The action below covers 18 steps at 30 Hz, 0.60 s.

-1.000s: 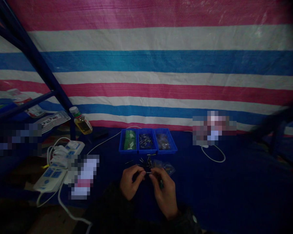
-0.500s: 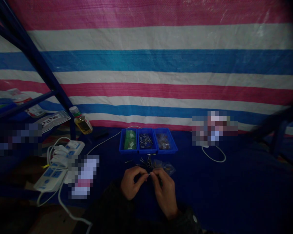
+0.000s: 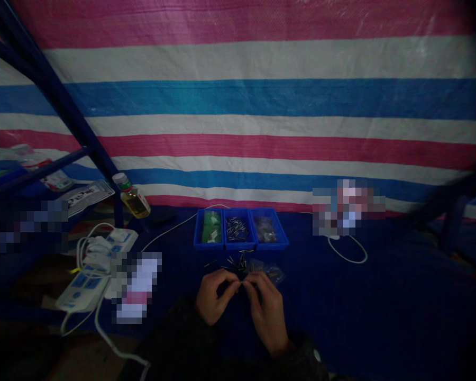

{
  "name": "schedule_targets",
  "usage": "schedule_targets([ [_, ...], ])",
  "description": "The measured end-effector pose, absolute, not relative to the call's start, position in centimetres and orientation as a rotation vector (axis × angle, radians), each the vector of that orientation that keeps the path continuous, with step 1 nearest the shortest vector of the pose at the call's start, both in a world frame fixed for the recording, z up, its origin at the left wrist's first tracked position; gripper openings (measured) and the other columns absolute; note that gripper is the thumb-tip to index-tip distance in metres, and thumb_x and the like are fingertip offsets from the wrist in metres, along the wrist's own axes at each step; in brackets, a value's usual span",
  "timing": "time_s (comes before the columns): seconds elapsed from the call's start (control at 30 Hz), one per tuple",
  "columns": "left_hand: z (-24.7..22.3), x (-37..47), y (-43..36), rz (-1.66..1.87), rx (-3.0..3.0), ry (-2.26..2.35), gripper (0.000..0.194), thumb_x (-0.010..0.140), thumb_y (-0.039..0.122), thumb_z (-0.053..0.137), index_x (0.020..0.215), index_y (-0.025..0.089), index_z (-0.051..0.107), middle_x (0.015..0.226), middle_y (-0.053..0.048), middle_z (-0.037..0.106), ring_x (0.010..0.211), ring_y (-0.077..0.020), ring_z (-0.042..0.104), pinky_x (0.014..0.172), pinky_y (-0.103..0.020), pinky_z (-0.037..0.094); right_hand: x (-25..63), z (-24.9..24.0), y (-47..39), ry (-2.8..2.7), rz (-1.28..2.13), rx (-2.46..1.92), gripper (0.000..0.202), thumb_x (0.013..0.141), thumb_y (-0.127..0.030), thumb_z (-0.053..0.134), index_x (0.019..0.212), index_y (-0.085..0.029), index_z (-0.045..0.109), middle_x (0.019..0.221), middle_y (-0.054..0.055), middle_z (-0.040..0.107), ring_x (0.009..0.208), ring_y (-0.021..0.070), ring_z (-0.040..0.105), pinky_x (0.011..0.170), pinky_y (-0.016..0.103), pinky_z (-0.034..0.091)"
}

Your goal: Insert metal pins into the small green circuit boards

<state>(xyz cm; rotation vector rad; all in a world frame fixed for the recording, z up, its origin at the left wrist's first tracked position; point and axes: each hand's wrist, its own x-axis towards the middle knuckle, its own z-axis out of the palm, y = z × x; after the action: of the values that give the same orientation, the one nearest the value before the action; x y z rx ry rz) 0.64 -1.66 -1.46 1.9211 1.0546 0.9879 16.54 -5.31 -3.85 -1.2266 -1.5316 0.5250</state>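
Nearest you, dark sleeves run to your left hand (image 3: 217, 297) and right hand (image 3: 268, 311), which meet at the fingertips; thumb and forefinger of each are pinched together on a tiny piece (image 3: 241, 282), held between them just above the near part of the dark blue tabletop (image 3: 360, 317). The piece shows only as a pale speck, its shape mostly covered by your fingers. To your left, a white power strip (image 3: 76, 297) with blue socket panels carries a cluster of plugs and cables; its markings are too small to read. Just beyond your fingertips lie loose, slim dark pins (image 3: 241, 262), with a clear plastic bag (image 3: 276, 273) beside them. Past those, three blue trays stand side by side: the left tray (image 3: 208, 246) holds green packets, the middle tray (image 3: 239, 246) similar pins, the right tray (image 3: 271, 246) clear bags. Farther left are a printed sheet (image 3: 90, 196) with bold dark lettering, not clearly legible, and a labelled bottle (image 3: 135, 202) of yellow liquid. Behind everything hangs pink, white and blue striped sheeting (image 3: 254, 100), beside a dark blue metal frame (image 3: 63, 108).
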Motion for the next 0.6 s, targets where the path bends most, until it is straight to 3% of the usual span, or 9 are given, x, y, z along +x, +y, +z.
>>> schedule_targets([
  [0.07,-1.45,0.61,-1.67,0.997,1.922,1.054,0.02,0.096,0.025,0.06,0.08,0.017,0.069,0.076,-0.004,0.07,0.074,-0.0177,0.066,0.072,-0.027,0.047,16.57,-3.88,-5.37,-1.531,0.524,-1.236,0.021,0.103,-0.02,0.048,0.088,-0.022,0.063,0.088,0.004,0.066,0.08,0.0181,0.065,0.074,0.029,0.051],
  [0.23,-1.32,0.54,-1.62,1.014,1.908,1.072,0.023,0.098,0.026,0.057,0.079,0.017,0.068,0.076,-0.004,0.07,0.073,-0.0175,0.066,0.07,-0.027,0.047,16.57,-4.12,-5.49,-1.535,0.501,-1.185,0.015,0.102,-0.019,0.05,0.108,-0.022,0.064,0.099,0.006,0.068,0.09,0.0197,0.068,0.079,0.031,0.054],
  [0.4,-1.29,0.58,-1.66,1.023,1.914,1.061,0.023,0.097,0.027,0.059,0.078,0.017,0.068,0.075,-0.004,0.071,0.073,-0.018,0.067,0.071,-0.027,0.048,16.56,-4.11,-5.35,-1.541,0.49,-1.193,0.02,0.102,-0.017,0.046,0.095,-0.022,0.064,0.092,0.005,0.068,0.083,0.0184,0.067,0.075,0.029,0.053],
  [0.6,-1.31,0.55,-1.69,1.042,1.912,1.074,0.022,0.096,0.027,0.059,0.08,0.018,0.069,0.075,-0.004,0.071,0.073,-0.0182,0.067,0.069,-0.027,0.048,16.67,-3.92,-5.38,-1.53,0.495,-1.21,0.017,0.102,-0.02,0.05,0.096,-0.022,0.065,0.091,0.005,0.069,0.082,0.0191,0.068,0.074,0.03,0.055],
])
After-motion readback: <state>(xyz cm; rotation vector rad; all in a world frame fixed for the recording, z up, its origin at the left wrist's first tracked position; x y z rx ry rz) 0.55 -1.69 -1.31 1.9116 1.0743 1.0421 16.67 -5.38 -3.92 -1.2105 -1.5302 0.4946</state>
